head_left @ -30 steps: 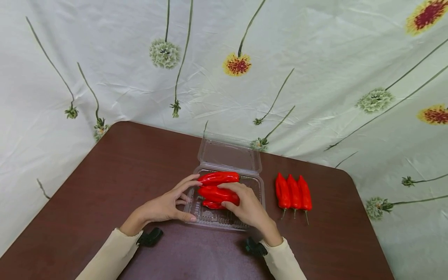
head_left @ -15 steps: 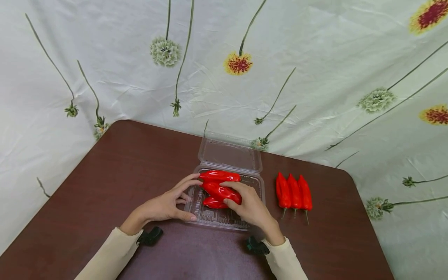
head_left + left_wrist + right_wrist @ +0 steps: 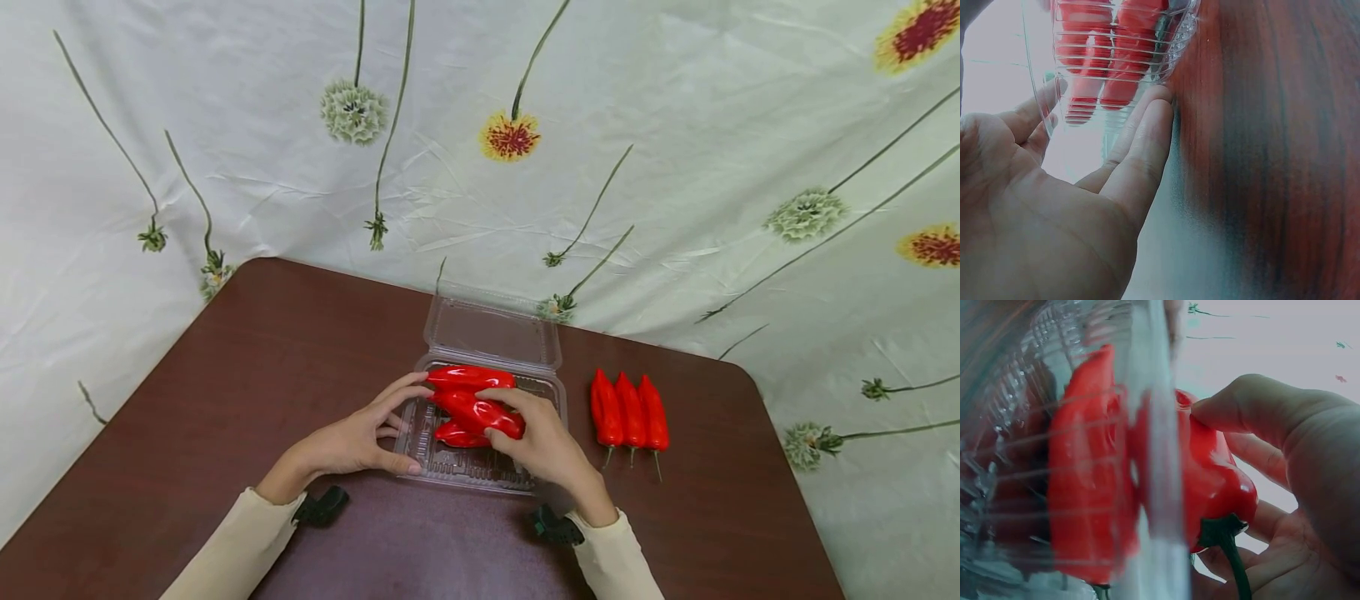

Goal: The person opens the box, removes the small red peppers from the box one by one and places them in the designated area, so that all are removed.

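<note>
My right hand (image 3: 546, 437) grips a glossy red pepper (image 3: 476, 411) between thumb and fingers, over a clear plastic container (image 3: 480, 482). In the right wrist view, that pepper's green stem (image 3: 1229, 550) points down past my palm. Two more red peppers lie in the container, one at the back (image 3: 472, 377) and one nearer (image 3: 457, 435), partly under the held one. My left hand (image 3: 352, 442) spans the container's left side. Its thumb rests at the near left corner, and its upper fingertips reach the peppers' tips. The left wrist view shows straight fingers (image 3: 1141, 150) beside the clear wall.
The container's hinged lid (image 3: 491, 329) stands raised at the back, close to the floral cloth (image 3: 660, 250). Right of the container, three red peppers (image 3: 630, 412) lie side by side on the dark brown table (image 3: 322, 333), stems toward me.
My right hand has shifted slightly right and toward me with the pepper, which now slants more. More of the nearer pepper shows beneath. The left hand has barely moved.
</note>
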Action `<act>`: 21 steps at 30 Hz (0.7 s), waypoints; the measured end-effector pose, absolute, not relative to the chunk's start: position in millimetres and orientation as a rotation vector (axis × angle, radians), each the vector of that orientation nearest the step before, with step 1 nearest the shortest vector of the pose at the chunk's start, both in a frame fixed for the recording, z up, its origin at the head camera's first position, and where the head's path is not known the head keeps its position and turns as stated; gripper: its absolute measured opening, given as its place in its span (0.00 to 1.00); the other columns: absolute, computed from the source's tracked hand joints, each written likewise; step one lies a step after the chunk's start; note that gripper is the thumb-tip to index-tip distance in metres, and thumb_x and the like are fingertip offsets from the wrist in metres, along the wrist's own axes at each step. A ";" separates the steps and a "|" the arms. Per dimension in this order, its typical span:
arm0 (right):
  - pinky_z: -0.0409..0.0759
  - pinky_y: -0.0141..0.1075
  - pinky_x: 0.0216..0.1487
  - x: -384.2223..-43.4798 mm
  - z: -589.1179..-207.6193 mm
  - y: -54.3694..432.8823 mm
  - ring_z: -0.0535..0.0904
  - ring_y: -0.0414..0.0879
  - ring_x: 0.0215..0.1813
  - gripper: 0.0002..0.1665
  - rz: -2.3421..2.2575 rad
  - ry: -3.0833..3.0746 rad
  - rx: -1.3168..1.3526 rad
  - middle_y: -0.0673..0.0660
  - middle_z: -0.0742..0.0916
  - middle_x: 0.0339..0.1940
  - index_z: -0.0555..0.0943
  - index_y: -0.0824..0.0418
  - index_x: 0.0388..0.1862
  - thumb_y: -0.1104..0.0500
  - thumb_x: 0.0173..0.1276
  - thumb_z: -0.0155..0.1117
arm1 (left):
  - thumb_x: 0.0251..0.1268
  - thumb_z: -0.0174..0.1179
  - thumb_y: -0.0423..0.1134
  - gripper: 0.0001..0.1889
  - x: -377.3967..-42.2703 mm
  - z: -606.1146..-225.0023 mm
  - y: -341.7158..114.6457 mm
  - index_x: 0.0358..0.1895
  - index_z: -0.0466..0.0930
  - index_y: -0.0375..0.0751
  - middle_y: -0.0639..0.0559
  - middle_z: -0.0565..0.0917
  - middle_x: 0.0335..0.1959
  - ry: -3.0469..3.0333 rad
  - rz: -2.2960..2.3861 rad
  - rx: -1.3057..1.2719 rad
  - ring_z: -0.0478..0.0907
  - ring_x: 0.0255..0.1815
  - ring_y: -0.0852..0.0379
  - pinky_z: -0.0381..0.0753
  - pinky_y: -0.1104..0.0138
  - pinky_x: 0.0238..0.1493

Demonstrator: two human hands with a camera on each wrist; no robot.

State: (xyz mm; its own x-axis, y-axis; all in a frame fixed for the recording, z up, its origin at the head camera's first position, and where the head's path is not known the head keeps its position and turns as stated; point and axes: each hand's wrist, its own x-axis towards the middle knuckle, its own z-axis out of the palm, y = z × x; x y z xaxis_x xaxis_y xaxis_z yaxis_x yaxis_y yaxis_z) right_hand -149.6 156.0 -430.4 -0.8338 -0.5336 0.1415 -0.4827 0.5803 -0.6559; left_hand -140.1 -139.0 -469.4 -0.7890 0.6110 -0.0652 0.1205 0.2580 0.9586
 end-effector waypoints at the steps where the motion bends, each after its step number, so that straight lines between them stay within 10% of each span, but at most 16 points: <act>1: 0.81 0.34 0.42 -149.8 -430.1 156.8 0.79 0.44 0.46 0.29 -1.100 2.733 -0.879 0.51 0.86 0.54 0.80 0.53 0.63 0.63 0.62 0.71 | 0.55 0.76 0.43 0.47 -139.9 -469.3 -139.0 0.76 0.57 0.55 0.55 0.40 0.81 2.110 1.548 0.656 0.71 0.57 0.44 0.69 0.45 0.65; 21: 0.83 0.35 0.44 -152.5 -419.8 174.2 0.78 0.47 0.51 0.30 -1.251 2.775 -0.836 0.51 0.84 0.59 0.78 0.47 0.65 0.65 0.65 0.67 | 0.56 0.75 0.43 0.47 -138.6 -467.1 -138.0 0.77 0.55 0.51 0.55 0.39 0.82 2.105 1.549 0.661 0.70 0.57 0.45 0.67 0.44 0.65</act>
State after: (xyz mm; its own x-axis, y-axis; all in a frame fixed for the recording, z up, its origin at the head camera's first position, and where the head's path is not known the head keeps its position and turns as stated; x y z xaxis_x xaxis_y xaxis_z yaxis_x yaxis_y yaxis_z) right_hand -152.5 174.2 -419.8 -0.8597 -0.4594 0.2232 -0.4715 0.5457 -0.6927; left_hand -138.6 -138.0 -467.1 -0.7881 0.6118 -0.0686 0.1162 0.2573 0.9593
